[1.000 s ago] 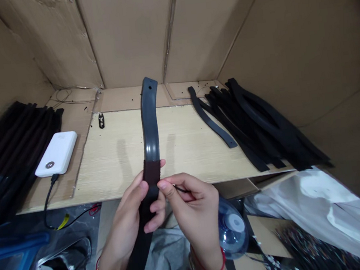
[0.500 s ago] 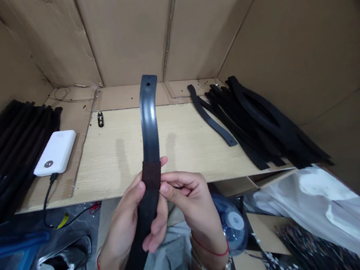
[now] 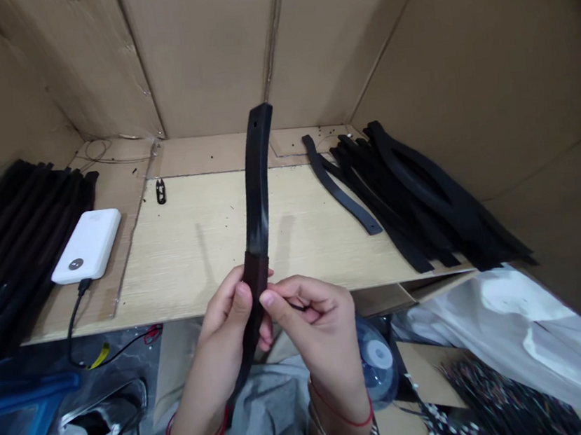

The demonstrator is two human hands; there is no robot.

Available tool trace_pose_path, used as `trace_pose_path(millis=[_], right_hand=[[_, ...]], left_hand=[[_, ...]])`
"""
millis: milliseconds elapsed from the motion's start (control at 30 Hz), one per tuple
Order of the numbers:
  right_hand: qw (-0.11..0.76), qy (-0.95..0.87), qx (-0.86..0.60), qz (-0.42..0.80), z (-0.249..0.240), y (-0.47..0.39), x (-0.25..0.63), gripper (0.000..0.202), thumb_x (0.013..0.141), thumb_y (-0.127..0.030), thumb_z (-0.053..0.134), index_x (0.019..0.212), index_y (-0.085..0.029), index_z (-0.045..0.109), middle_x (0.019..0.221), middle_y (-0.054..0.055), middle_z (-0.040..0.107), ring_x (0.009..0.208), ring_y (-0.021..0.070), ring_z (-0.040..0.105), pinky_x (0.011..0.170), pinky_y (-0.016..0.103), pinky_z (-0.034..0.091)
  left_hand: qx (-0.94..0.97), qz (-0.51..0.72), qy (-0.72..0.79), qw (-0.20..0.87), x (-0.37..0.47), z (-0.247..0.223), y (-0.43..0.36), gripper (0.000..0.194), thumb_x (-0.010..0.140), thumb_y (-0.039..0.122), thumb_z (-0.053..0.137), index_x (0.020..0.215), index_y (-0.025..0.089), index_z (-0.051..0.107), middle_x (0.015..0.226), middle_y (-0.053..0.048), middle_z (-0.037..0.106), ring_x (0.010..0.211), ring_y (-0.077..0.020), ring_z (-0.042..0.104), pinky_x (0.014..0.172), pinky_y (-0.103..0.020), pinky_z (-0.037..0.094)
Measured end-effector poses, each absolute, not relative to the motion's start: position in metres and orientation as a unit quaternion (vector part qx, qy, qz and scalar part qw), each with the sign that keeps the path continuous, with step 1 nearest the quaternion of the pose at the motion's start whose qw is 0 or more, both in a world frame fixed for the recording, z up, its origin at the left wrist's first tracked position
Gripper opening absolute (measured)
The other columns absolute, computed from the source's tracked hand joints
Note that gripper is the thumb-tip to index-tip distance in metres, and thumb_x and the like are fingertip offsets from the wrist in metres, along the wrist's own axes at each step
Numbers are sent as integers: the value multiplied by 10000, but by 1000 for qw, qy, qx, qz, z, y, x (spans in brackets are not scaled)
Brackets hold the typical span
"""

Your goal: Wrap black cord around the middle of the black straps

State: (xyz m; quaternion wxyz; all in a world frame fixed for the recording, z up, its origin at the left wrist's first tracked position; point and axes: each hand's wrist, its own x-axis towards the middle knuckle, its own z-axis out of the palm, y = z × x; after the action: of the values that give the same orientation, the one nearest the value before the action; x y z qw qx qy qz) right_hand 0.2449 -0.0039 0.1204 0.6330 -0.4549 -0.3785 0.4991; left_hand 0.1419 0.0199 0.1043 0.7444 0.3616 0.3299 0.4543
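Note:
A long black strap (image 3: 257,179) rises from my lap over the board's front edge, its upper end pierced by a small hole. Dark brown wrapping (image 3: 256,274) covers part of it at my fingers. My left hand (image 3: 229,324) is closed round the strap just below and beside the wrapping, thumb on its face. At the strap's right edge my right hand (image 3: 314,320) is pinched, thumb against forefinger; a thin dark piece shows between its fingers, and what the fingertips grip is too small to make out.
Black straps (image 3: 22,236) lie piled at the left beside a white power bank (image 3: 87,246) with a cable. Small black snips (image 3: 161,191) lie on the pale board (image 3: 169,260). More straps (image 3: 416,202) lie at the right. Below are a water bottle (image 3: 377,362) and a blue frame (image 3: 25,433).
The strap has turned more edge-on, and its upper end has shifted right. Both hands have moved slightly right with it, still holding the same positions along the strap.

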Motion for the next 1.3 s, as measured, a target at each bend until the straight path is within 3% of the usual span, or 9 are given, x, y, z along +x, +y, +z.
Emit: trace_pose_path(millis=[200,467,800,1100,1300], right_hand=[[631,-374,-433,524,123,-5,236,44,807,-206,695,776,-176,702,493,-10,676,353,125,603,359,213,506],[627,-371,-400,556,125,-5,237,67,857,-247,643,851,-182,661,542,11,714,382,181,658,383,282,576],[617,-425,-533,392,119,2,240,100,737,-218,746,652,-171,719,532,7,682,446,117,597,400,206,457],[606,-424,-486,466,116,7,247,60,695,-231,777,669,-185,748,649,22,737,561,140,656,503,223,515],[608,-435,-480,458,111,5,244,120,717,-282,774,656,-189,731,582,-1,684,502,128,606,448,223,484]], left_hand=[[325,485,320,746,141,110,15,498,877,569,517,1139,169,659,440,71,404,347,-45,298,338,-132,248],[217,437,200,850,137,106,22,464,940,499,435,1067,133,690,399,94,290,317,-23,143,316,-97,210],[160,396,127,895,130,103,24,401,941,438,473,1070,123,686,406,122,168,308,-13,76,305,-68,224],[181,339,41,922,128,94,28,582,895,593,453,1188,137,662,390,131,190,271,11,80,285,-63,172],[171,280,19,944,126,88,32,632,835,677,450,1110,164,696,354,126,193,248,4,97,272,-75,151]])
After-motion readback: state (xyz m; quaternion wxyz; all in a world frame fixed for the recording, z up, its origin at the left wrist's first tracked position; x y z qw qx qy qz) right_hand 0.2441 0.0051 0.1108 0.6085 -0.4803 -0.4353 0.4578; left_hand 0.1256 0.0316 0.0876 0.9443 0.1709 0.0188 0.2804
